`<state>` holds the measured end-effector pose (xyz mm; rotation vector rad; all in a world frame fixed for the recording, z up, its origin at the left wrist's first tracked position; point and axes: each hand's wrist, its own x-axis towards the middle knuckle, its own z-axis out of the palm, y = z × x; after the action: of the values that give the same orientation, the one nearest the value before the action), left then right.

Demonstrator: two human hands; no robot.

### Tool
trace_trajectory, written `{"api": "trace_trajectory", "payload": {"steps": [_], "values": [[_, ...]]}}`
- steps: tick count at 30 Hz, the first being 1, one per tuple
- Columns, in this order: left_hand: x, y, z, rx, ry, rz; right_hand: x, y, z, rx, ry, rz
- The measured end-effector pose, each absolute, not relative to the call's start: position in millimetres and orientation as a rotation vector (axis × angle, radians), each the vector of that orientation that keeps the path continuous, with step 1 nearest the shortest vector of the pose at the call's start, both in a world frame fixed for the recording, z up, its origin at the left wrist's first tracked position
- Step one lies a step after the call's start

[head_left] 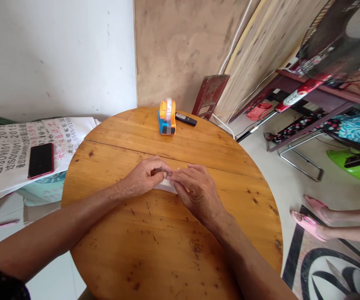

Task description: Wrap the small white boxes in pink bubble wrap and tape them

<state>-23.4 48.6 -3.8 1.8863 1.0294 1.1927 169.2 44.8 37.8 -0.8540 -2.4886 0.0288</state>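
Observation:
Over the middle of the round wooden table (154, 258), my left hand (145, 175) and my right hand (198, 187) meet at the fingertips. Both are closed in a pinch on a small white, paper-like piece (164, 187). Its lower edge shows between and below the fingers; the rest is hidden, so its exact kind cannot be made out. Beyond the hands, near the table's far edge, stands an orange and blue tape dispenser (167, 118) with a roll of tape in it. Neither hand touches it.
A black remote-like object (186, 120) lies beside the dispenser. On the left, a phone (41, 160) rests on printed white sacks (73, 137). A dark red chair back (211, 96) rises behind the table. A fan (342, 37) and other people's legs (339, 218) are at right.

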Motion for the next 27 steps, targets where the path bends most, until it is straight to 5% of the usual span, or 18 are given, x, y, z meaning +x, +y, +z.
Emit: {"api": "trace_trajectory", "payload": {"steps": [27], "values": [[-25.0,47.6,-4.5,1.966,0.992,1.211,170.1,47.3,32.6,-0.838,-2.417,0.064]]}}
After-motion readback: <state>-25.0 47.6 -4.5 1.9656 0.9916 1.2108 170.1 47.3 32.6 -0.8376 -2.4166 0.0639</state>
